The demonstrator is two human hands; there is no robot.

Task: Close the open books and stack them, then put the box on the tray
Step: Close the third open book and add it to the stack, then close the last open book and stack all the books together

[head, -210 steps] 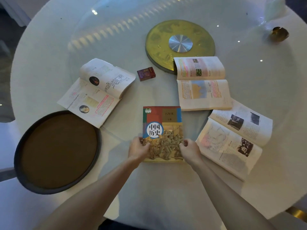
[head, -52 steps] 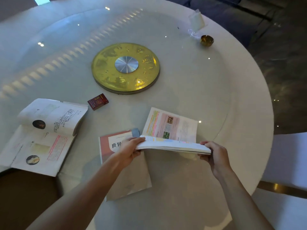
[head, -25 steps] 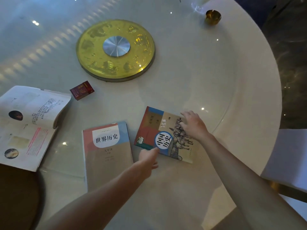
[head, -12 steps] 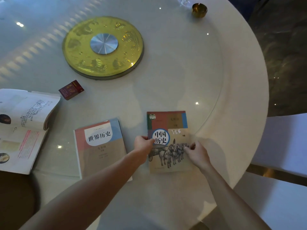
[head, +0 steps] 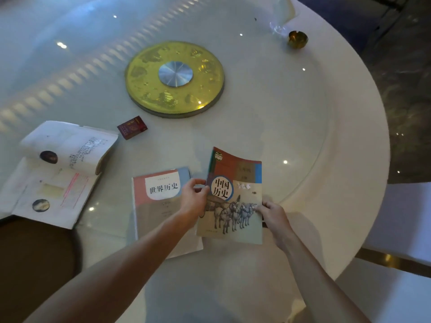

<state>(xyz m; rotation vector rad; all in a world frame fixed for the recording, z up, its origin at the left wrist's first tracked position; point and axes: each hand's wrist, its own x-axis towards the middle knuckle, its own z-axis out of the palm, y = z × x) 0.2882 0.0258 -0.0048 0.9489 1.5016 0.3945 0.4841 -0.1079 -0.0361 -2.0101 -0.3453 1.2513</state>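
Observation:
I hold a closed book with horses on its cover (head: 235, 183) tilted above the table, my left hand (head: 194, 197) gripping its left edge and my right hand (head: 270, 212) its right edge. Just left of it lies a closed pink-and-blue book (head: 161, 194) on top of other closed books, flat on the table. One open book (head: 56, 173) lies at the left, pages up. A small dark red box (head: 132, 127) sits between the open book and the gold disc. The dark round tray (head: 35, 264) shows at the bottom left, partly cut off.
A gold disc with a silver hub (head: 175, 78) sits at the middle of the round white table (head: 326, 113). A small brass bowl (head: 297, 39) stands at the far right. A white chair seat (head: 401, 217) is beyond the table's right edge.
The horse-cover book was closed, turned upright and gripped on both sides. Now it is lifted off the table, tilted, and shifted left toward the pink-and-blue book.

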